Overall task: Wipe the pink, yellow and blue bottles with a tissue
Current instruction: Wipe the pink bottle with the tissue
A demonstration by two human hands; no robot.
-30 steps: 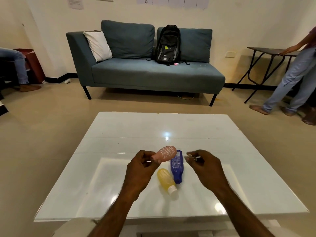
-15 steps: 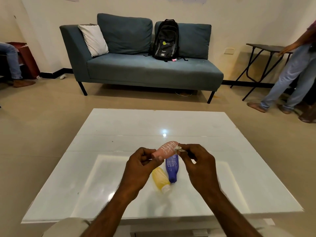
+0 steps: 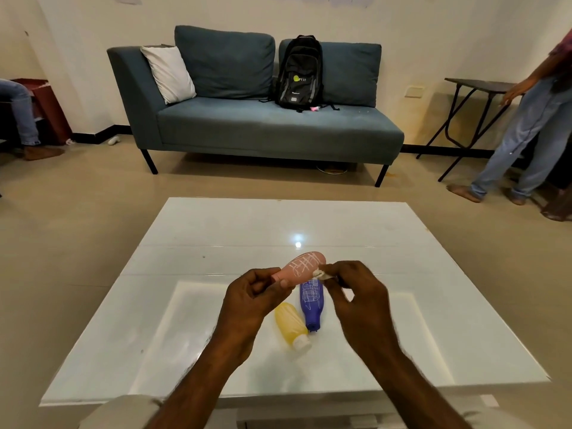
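Tissue (image 3: 322, 274) now apparently against pink bottle (image 3: 301, 267)

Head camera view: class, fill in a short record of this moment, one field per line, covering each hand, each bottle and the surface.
left hand: holds the pink plastic bottle by its cap end, raised above the table
right hand: pinches a small white tissue against the pink bottle
yellow plastic bottle: lying on the table
blue plastic bottle: lying beside the yellow one
surface: glossy white table

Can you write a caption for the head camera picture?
Left hand holds pink plastic bottle; right hand presses small white tissue against it.
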